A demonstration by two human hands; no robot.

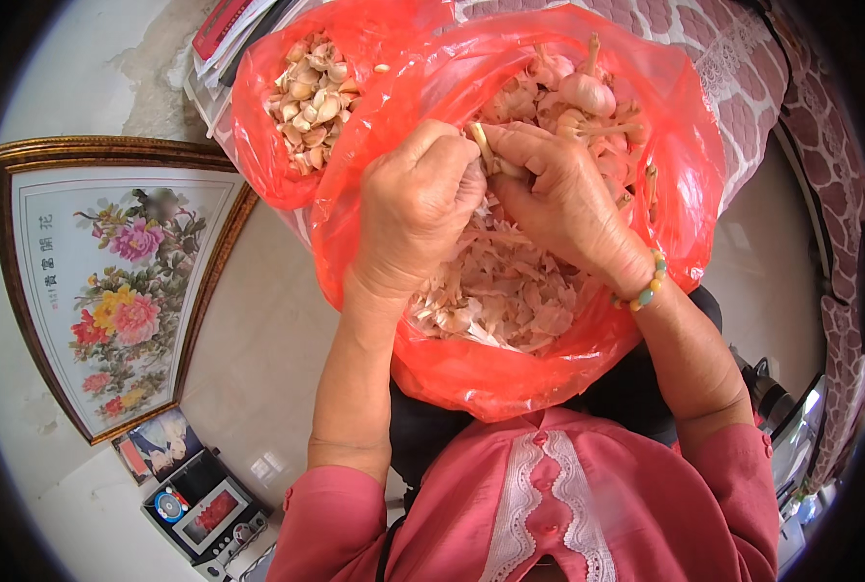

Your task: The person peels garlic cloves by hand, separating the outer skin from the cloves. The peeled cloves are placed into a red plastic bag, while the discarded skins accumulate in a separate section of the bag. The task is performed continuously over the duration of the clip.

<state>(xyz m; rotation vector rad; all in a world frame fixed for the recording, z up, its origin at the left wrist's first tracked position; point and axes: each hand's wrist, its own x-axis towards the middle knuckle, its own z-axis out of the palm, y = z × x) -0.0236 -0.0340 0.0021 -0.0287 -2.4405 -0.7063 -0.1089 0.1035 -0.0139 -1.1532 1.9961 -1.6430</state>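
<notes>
Both hands meet above a large red plastic bag (pixel 505 389). My right hand (pixel 559 193) pinches a partly broken garlic bulb (pixel 483 145) by its pale stem, between thumb and fingers. Against its other side, my left hand (pixel 421 200) is curled tight, with fingertips largely hidden. Whole garlic bulbs (pixel 589 93) with dry stems fill the bag's far right part. Below my hands lies a heap of papery garlic skins (pixel 512 291). A smaller red bag (pixel 257 156) at the upper left contains loose garlic cloves (pixel 316 109).
The bags rest on a surface with a quilted patterned cover (pixel 745 80). Papers and a red booklet (pixel 221 25) lie at its upper left. A framed flower picture (pixel 123 291) leans by the wall. Dark electronic equipment (pixel 199 502) stands at lower left, above the pale floor (pixel 257 349).
</notes>
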